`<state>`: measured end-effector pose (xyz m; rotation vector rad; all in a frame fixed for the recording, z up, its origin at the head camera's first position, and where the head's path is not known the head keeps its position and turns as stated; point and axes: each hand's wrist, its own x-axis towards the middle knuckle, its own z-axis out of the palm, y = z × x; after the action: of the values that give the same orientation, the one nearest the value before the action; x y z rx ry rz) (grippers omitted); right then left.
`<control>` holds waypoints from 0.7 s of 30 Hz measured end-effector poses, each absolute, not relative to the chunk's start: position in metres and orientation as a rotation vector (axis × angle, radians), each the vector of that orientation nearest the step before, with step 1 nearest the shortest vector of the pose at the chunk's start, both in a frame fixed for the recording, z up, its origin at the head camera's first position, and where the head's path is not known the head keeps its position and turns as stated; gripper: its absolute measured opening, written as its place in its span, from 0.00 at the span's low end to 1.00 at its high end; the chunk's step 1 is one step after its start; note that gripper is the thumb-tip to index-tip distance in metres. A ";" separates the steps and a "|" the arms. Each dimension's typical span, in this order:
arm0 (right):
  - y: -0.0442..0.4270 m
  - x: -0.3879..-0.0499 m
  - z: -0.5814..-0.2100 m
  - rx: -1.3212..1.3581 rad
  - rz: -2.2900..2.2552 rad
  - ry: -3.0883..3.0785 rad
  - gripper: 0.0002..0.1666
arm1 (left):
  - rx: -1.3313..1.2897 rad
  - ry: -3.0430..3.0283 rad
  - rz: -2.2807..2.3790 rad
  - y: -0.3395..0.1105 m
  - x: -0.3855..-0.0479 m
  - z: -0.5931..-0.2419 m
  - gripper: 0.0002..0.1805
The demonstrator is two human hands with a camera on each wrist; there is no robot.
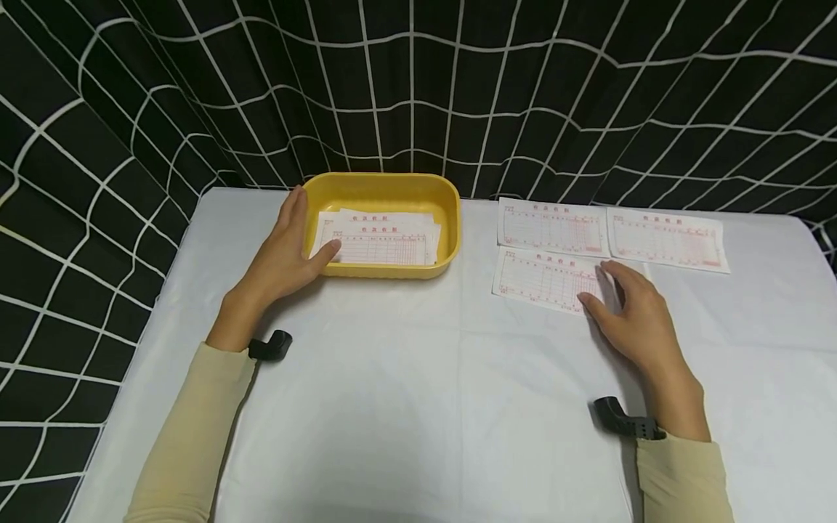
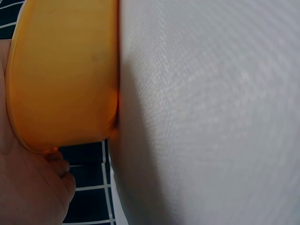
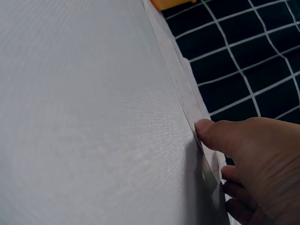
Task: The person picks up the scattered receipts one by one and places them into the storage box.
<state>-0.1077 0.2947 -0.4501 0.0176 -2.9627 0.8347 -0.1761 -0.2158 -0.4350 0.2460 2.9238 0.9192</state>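
My left hand (image 1: 277, 258) holds the left end of a yellow tray (image 1: 392, 271), its thumb over the rim above the printed slips (image 1: 386, 249) inside. In the left wrist view, fingertips of the left hand (image 2: 35, 183) curl round the yellow tray wall (image 2: 61, 75). On the white table, the thumb and fingers of my right hand (image 1: 637, 319) grip the right end of the lower printed slip (image 1: 539, 278). The right wrist view has the right hand (image 3: 253, 159) with its thumb at the paper's edge (image 3: 185, 103); the other fingers are partly hidden.
Two more printed slips, one at back left (image 1: 552, 226) and one at back right (image 1: 667, 238), lie side by side behind the lower slip. A white net (image 1: 412, 109) over dark cloth rises behind the table (image 1: 392, 392) and along its left side.
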 end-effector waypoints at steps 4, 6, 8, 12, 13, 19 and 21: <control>0.295 -0.108 -0.449 0.030 0.838 -2.965 0.40 | 0.245 2.930 0.926 -0.216 -0.176 -0.434 0.56; 0.295 -0.108 -0.449 0.018 0.833 -2.976 0.40 | 0.242 2.926 0.928 -0.215 -0.176 -0.433 0.56; 0.295 -0.107 -0.449 0.002 0.825 -2.987 0.41 | 0.240 2.921 0.925 -0.215 -0.175 -0.433 0.56; 0.294 -0.106 -0.450 -0.006 0.821 -2.981 0.40 | 0.241 2.919 0.919 -0.214 -0.175 -0.434 0.57; 0.294 -0.106 -0.450 -0.004 0.824 -2.976 0.40 | 0.240 2.921 0.917 -0.214 -0.175 -0.434 0.57; 0.292 -0.105 -0.449 -0.009 0.840 -2.934 0.38 | 0.246 2.923 0.918 -0.214 -0.175 -0.435 0.56; 0.291 -0.105 -0.448 -0.024 0.849 -2.924 0.37 | 0.241 2.921 0.918 -0.214 -0.175 -0.435 0.57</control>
<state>-0.1046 0.2911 -0.4481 -0.0239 -2.9237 0.8489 -0.1752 -0.2141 -0.4351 0.2412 2.9206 0.9183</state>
